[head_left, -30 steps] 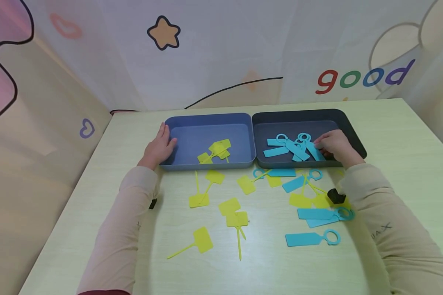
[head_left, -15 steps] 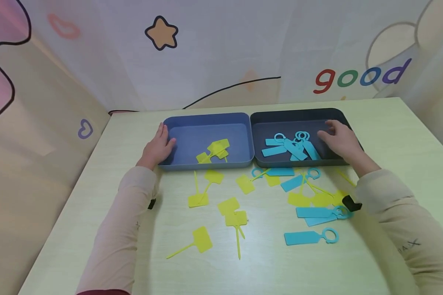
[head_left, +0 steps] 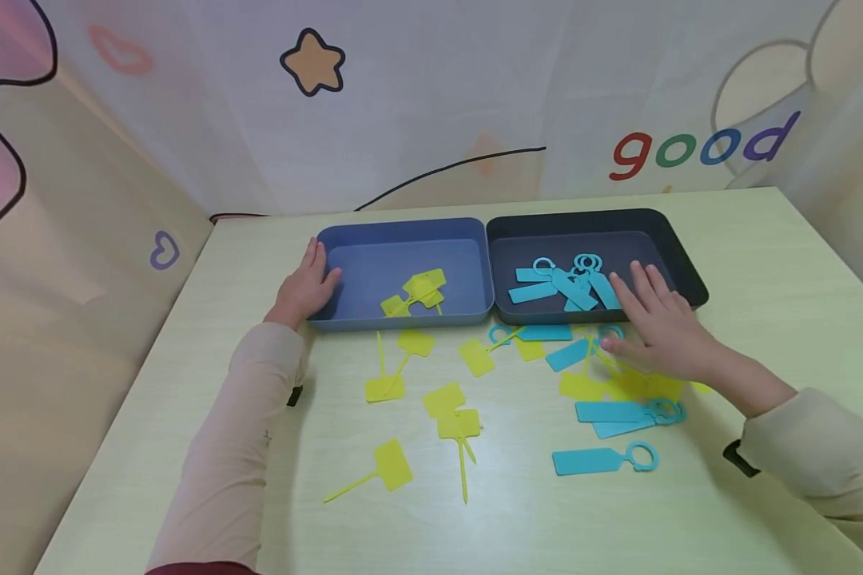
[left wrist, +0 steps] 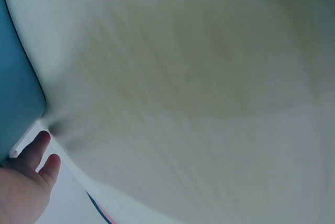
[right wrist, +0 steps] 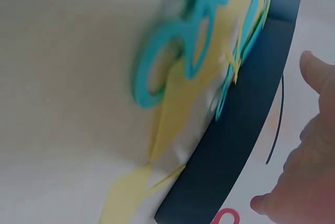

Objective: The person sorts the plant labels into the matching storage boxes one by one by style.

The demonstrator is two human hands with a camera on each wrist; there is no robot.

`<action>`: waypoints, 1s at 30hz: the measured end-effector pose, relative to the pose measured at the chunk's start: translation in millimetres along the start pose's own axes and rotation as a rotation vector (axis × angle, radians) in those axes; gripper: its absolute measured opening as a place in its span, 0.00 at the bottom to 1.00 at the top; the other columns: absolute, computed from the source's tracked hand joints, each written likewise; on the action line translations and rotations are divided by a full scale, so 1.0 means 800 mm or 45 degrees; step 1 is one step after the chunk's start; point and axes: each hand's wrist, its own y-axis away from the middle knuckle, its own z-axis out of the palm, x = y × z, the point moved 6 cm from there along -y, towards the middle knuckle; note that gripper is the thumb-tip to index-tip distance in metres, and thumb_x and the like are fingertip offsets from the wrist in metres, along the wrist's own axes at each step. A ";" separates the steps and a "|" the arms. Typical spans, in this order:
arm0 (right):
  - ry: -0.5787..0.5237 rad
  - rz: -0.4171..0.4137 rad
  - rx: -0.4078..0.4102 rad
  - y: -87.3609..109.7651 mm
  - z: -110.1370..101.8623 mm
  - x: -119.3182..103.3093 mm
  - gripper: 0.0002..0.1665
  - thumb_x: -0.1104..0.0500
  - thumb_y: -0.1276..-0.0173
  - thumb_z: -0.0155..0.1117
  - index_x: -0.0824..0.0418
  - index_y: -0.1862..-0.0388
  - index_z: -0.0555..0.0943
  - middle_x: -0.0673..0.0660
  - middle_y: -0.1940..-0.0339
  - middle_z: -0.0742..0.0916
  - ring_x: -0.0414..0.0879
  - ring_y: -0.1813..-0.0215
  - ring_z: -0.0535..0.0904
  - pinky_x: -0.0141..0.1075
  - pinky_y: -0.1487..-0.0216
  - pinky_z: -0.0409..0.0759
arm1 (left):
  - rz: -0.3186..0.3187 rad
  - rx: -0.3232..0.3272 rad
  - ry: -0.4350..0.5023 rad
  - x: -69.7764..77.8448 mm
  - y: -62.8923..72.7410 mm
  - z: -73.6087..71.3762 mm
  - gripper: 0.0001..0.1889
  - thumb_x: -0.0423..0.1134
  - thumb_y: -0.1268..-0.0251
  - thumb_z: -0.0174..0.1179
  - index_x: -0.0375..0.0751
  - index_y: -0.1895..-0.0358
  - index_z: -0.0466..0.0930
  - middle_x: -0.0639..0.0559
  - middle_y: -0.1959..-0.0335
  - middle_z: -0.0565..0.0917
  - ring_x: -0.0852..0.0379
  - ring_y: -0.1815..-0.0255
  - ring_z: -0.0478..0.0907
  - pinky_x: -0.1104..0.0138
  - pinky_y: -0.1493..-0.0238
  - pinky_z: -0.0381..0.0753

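The blue tray (head_left: 355,325), holding yellow tags (head_left: 426,286), is being touched by the outstretched left hand (head_left: 304,291); nothing is being held by the spread right hand (head_left: 665,327) near the black tray (head_left: 550,318) of cyan tags (head_left: 574,291). On the table (head_left: 539,527), overlapping tags (head_left: 460,424) (some stems crossed) are best being lifted singly.

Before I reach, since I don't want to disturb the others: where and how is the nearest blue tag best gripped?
Probably pinch its ring, the right hand coming from the near right: the blue tag lies flat, nothing touching it, ring pointing right.
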 end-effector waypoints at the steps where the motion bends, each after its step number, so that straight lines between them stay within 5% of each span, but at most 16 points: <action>1: 0.014 -0.023 -0.022 0.005 0.005 -0.004 0.55 0.37 0.40 0.51 0.61 0.30 0.33 0.65 0.31 0.32 0.58 0.32 0.20 0.67 0.41 0.40 | 0.000 0.001 -0.001 0.000 0.000 0.000 0.34 0.49 0.30 0.32 0.32 0.32 0.31 0.41 0.29 0.30 0.41 0.30 0.44 0.49 0.39 0.57; 13: -0.028 -0.173 -0.127 0.043 0.041 -0.028 0.46 0.42 0.48 0.63 0.58 0.34 0.59 0.69 0.31 0.52 0.65 0.31 0.43 0.66 0.43 0.49 | -0.003 0.018 -0.013 -0.002 -0.001 0.000 0.34 0.51 0.31 0.31 0.33 0.32 0.31 0.42 0.29 0.31 0.42 0.30 0.45 0.49 0.38 0.57; 19: -0.051 -0.156 -0.027 0.046 0.037 -0.035 0.34 0.48 0.56 0.71 0.60 0.50 0.74 0.64 0.52 0.74 0.59 0.51 0.67 0.48 0.53 0.70 | -0.006 0.013 -0.006 -0.002 -0.001 0.001 0.35 0.51 0.31 0.32 0.33 0.32 0.31 0.42 0.29 0.30 0.43 0.30 0.43 0.50 0.37 0.55; 23: -0.016 -0.111 -0.060 0.044 0.039 -0.037 0.27 0.47 0.58 0.72 0.58 0.60 0.78 0.53 0.67 0.74 0.46 0.64 0.66 0.35 0.66 0.67 | -0.007 0.012 -0.004 -0.002 -0.001 0.001 0.35 0.51 0.31 0.32 0.33 0.32 0.31 0.42 0.29 0.30 0.43 0.30 0.43 0.50 0.37 0.55; 30: -0.055 -0.165 -0.169 0.041 0.045 -0.043 0.12 0.51 0.54 0.70 0.52 0.73 0.78 0.46 0.75 0.73 0.39 0.70 0.65 0.32 0.68 0.67 | -0.010 0.005 0.000 -0.002 0.000 0.002 0.35 0.51 0.31 0.32 0.34 0.32 0.31 0.43 0.29 0.30 0.42 0.30 0.45 0.50 0.37 0.56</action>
